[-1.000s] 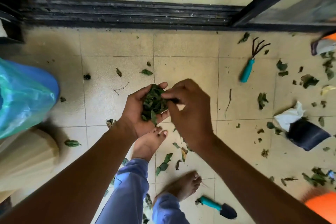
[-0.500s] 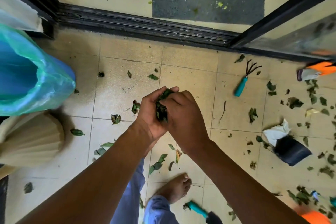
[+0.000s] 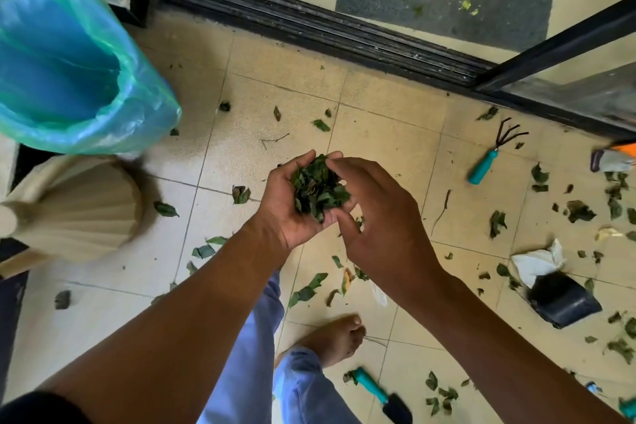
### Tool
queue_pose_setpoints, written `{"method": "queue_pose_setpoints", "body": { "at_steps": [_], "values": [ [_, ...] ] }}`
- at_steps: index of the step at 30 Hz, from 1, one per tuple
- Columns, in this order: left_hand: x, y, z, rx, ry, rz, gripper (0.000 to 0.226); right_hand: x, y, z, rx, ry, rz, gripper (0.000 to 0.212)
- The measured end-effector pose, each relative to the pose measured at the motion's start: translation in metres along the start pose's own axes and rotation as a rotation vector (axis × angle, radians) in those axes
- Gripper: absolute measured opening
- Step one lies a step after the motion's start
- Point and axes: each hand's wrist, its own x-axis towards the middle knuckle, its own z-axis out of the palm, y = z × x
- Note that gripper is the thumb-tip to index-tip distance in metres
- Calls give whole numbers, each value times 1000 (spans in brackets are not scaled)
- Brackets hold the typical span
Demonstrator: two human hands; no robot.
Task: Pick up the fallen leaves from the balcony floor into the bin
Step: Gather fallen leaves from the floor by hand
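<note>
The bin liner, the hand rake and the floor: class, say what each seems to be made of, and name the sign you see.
Bin liner: thin translucent plastic film, glossy and crinkled at the rim. Hand rake: dark prongs, probably metal; smooth teal handle, likely plastic or rubber. Floor: matt beige tiles, likely ceramic or stone, with visible grout lines.

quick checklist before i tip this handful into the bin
1. Leaves held in cupped left hand: ok.
2. Right hand guarding the pile: ok, open beside it, fingers touching the leaves.
3. Bin mouth open, liner in place: ok.
4. Hands over the bin: not ok, bin is off to the left.
5. Room inside the bin: cannot tell.
6. Floor finished: not ok, many scattered leaves remain.
</note>
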Motion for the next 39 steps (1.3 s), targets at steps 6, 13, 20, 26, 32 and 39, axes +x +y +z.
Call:
{"method": "queue_pose_setpoints", "body": {
  "at_steps": [6, 13, 20, 26, 32, 39],
  "values": [
    [-1, 28, -39, -99, -46, 20, 34, 10, 27, 10, 174, 295, 110, 38],
    [2, 43, -92, -105, -23, 57, 35, 10, 166, 110, 116, 220, 601, 37],
    [17, 45, -132, -95, 51, 36, 36, -5, 251, 166, -257, -222, 736, 59],
    [31, 39, -151, -65, 88, 20, 37, -26, 274, 173, -382, -441, 396, 62],
    [38, 30, -149, -18, 98, -10, 38, -39, 269, 202, -480, -463, 239, 48],
    [45, 29, -140, -14, 95, -31, 38, -16, 271, 210, -320, -424, 306, 26]
  ]
}}
